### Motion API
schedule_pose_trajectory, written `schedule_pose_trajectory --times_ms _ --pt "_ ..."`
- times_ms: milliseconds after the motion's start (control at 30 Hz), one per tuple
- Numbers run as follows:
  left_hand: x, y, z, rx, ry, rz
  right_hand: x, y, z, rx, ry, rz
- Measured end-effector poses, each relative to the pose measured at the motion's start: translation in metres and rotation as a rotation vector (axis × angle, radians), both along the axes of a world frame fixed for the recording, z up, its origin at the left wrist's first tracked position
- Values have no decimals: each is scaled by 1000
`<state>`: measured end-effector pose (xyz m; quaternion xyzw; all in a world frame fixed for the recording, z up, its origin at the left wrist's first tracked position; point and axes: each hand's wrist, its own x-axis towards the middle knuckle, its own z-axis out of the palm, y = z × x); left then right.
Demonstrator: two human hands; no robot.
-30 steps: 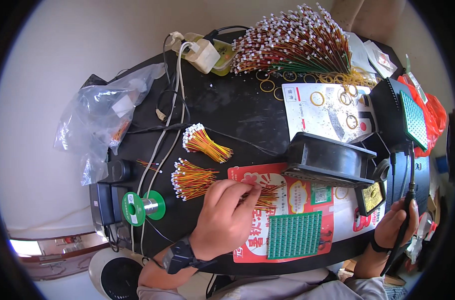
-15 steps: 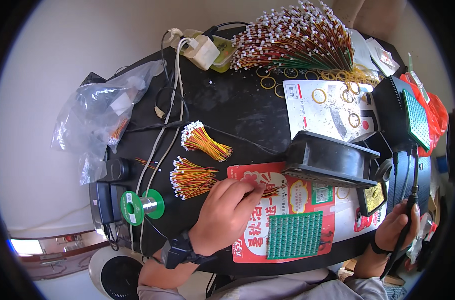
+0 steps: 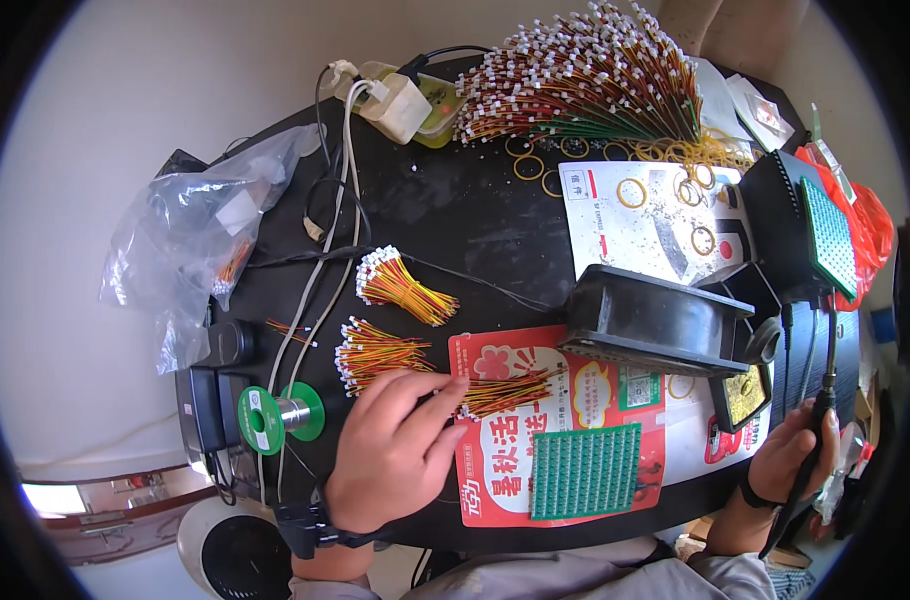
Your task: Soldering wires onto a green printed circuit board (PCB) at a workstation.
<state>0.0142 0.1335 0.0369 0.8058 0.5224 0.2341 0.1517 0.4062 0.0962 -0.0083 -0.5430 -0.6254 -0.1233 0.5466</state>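
Observation:
My left hand (image 3: 395, 450) rests over the tail ends of loose red-and-yellow wires (image 3: 510, 393) that lie across a red printed card (image 3: 475, 500). Its thumb and forefinger are apart, with the fingertips touching or just above the wires. White connector ends of a wire pile (image 3: 360, 360) stick out beyond the fingers. Below the wires, a green panel of small circuit boards (image 3: 585, 472) lies on the card. At the right, my right hand (image 3: 800, 450) is closed round the black handle of a soldering iron (image 3: 824, 410), its metal shaft pointing upward.
A banded wire bundle (image 3: 405, 287), a solder spool (image 3: 293, 412) and a plastic bag (image 3: 205, 230) lie left. A black fan (image 3: 660, 318) stands by a sponge holder (image 3: 745, 395) and black box (image 3: 785, 220). Many wires (image 3: 595, 85) and rubber bands (image 3: 630, 192) fill the back.
My left hand has moved left and its pinched fingers have parted, uncovering more of the wires on the card. The right hand holds the soldering iron in about the same place.

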Motion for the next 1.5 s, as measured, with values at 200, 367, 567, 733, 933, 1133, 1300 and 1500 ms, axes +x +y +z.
schedule_pose_trajectory --times_ms 200,367,567,733,933,1133,1300,1500 --pt "4 -5 -4 -40 -9 126 1 0 0 -27 -101 -114" --pt "12 -6 -16 -146 -129 165 -2 2 4 -24 -131 -97" --pt "15 -5 -15 -109 -145 164 -2 2 5 -30 -119 -54" --pt "12 -3 -17 -5 -131 164 1 -1 6 -41 -131 -58" --pt "11 -1 -13 6 -108 192 3 -1 5 -22 -178 -61" --pt "9 -3 -11 19 -189 199 1 -1 1 22 -141 -68" --pt "1 -12 -4 60 -442 296 -1 -3 1 16 -45 -37" --pt "13 -21 48 127 -153 199 -9 5 6 25 -15 45"
